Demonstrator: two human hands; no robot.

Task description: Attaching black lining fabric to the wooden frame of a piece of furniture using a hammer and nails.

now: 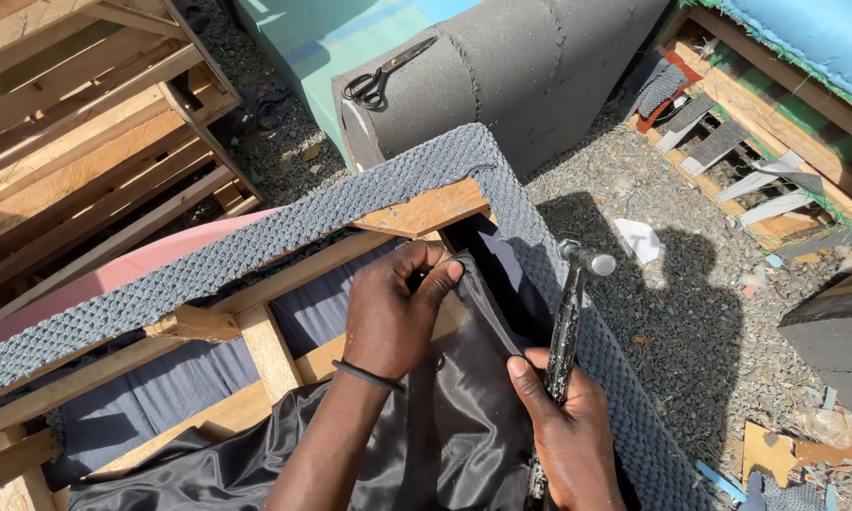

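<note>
My left hand (pixel 396 305) pinches the edge of a shiny black lining cloth (pixel 445 426) against the wooden rail of a furniture frame (pixel 265 345). A black band sits on that wrist. My right hand (pixel 563 426) grips the dark handle of a hammer (pixel 568 322), its metal head raised just right of the corner. Grey textured upholstery fabric (pixel 284 222) wraps the frame's outer edges and runs down past my right hand.
Black scissors (pixel 381 78) lie on a dark grey upholstered piece (pixel 530 66) ahead. Bare wooden frames (pixel 76 123) stand at left, another frame with fabric strips (pixel 767 142) at right. Gravel ground (pixel 701 322) with scraps spreads to the right.
</note>
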